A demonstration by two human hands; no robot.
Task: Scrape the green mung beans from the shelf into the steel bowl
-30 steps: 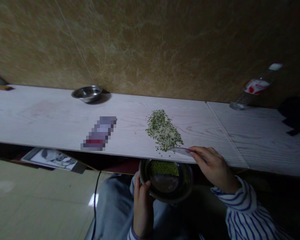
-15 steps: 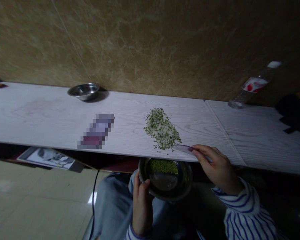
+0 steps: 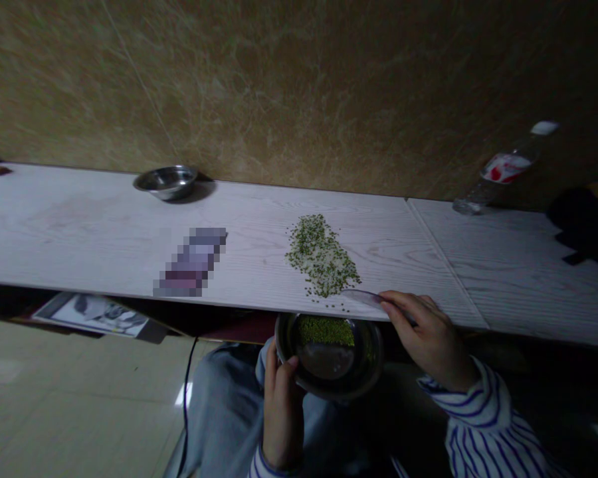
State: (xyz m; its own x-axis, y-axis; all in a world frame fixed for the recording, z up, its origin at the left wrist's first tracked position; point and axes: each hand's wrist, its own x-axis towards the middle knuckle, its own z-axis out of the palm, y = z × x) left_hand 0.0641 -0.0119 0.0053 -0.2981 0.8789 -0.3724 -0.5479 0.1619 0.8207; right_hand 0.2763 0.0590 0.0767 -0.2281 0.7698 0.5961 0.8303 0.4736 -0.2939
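My left hand [image 3: 282,405] grips the left rim of a steel bowl [image 3: 369,378], tilted just below the counter's front edge, thumb on the rim. Green mung beans [image 3: 325,330] lie along the bowl's far side. Between thumb and fingers, my right hand [image 3: 421,332] pinches a thin, see-through flat piece [image 3: 363,297] with a dark edge; its exact kind is unclear. Its tip is at the near edge of a spread pile of mung beans mixed with white, rice-like grains [image 3: 321,255] on the counter. A few loose beans lie between the pile and the counter edge.
On the white wood-grain counter [image 3: 80,226] stand a second steel bowl [image 3: 167,182] by the wall, a blurred-out flat object [image 3: 192,262] and a clear plastic bottle [image 3: 501,169]. A dark item [image 3: 585,226] lies far right. A black cable [image 3: 186,398] hangs at lower left.
The flat piece in my right hand moves slightly along the pile's near edge. A few more beans lie near the counter edge. My left hand keeps the bowl in place; the view shifts slightly.
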